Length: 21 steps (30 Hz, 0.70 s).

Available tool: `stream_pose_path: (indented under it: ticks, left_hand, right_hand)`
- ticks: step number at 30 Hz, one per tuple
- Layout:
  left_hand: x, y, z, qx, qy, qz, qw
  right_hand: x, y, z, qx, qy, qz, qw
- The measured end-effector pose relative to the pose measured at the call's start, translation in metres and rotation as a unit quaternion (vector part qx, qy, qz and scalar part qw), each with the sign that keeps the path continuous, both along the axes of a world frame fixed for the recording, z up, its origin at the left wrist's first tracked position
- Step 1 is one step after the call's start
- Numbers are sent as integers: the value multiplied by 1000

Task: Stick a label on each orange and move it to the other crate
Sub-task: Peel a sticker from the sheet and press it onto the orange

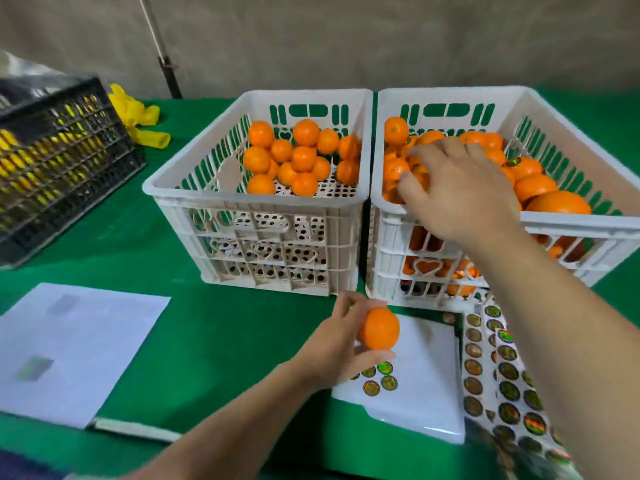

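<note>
Left hand (pixel 337 344) pinches orange (pixel 378 329) between thumb and fingers — held just in front of left crate (pixel 194 197), above white sheet (pixel 426 393) with few round stickers (pixel 379 379). Right hand (pixel 460 188) reaches into right crate (pixel 588 223), fingers curled among oranges there — cannot tell if gripping one. Left crate holds loose pile of oranges (pixel 298 157) toward its far end. Sticker strips (pixel 502 382) lie right of sheet.

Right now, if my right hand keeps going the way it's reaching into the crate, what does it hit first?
Most likely the oranges piled in the right crate. The right hand reaches over the crate's near rim with fingers curled down among them; whether it already touches one is unclear.
</note>
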State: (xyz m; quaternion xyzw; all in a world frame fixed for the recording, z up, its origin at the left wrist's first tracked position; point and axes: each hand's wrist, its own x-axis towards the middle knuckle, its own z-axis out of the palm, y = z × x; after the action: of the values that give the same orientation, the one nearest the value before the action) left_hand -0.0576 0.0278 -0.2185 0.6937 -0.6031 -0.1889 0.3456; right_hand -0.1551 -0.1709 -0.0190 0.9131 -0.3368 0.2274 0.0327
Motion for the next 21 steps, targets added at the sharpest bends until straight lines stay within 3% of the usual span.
stream_pose_path:
  ticks: [4,7,9,11,13,15,18,21]
  left_hand:
    - [-6,-2,-15,3,-69,42,997]
    - [-4,-5,-15,5,-62,60,996]
    - [-3,-8,-14,1,-15,72,997]
    - [-1,-8,-12,-10,50,88,995]
    - [0,-9,-11,-15,81,96,992]
    - [-1,-9,-11,-12,67,94,993]
    - [-2,-7,-10,-10,25,85,996]
    - [-2,-7,-11,-3,13,85,996]
  right_hand:
    - [-24,24,-22,-75,-110,39,990]
    - [-58,74,-77,9,-233,60,970]
    - [-78,100,-119,78,-206,70,973]
    - [-88,108,-153,199,-100,83,971]
    - [-92,103,-171,319,19,97,943]
    - [-92,98,-181,341,63,102,932]
    - [-90,100,-183,337,19,91,937]
    - [-93,102,-182,293,33,95,951]
